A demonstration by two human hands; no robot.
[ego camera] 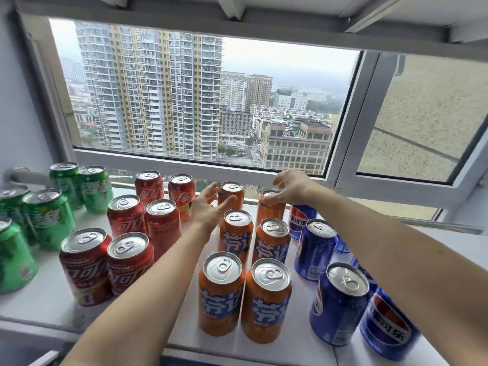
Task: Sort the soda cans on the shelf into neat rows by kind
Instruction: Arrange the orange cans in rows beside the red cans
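Soft, overcast daylight enters through the window (206, 101) filling the upper middle of the frame, leaving the scene bright and even. The sky is pale and washed out; the distant buildings look hazy. Shadows on the white shelf (50, 291) are faint and diffuse, falling toward the lower edge. The silver can tops (223, 267) show mild sheen rather than harsh glare. Wide-angle distortion bows the window frame and tilts cans outward at the left and right edges. The left hand (211, 207) is slightly motion-blurred, and the lower left corner is soft.
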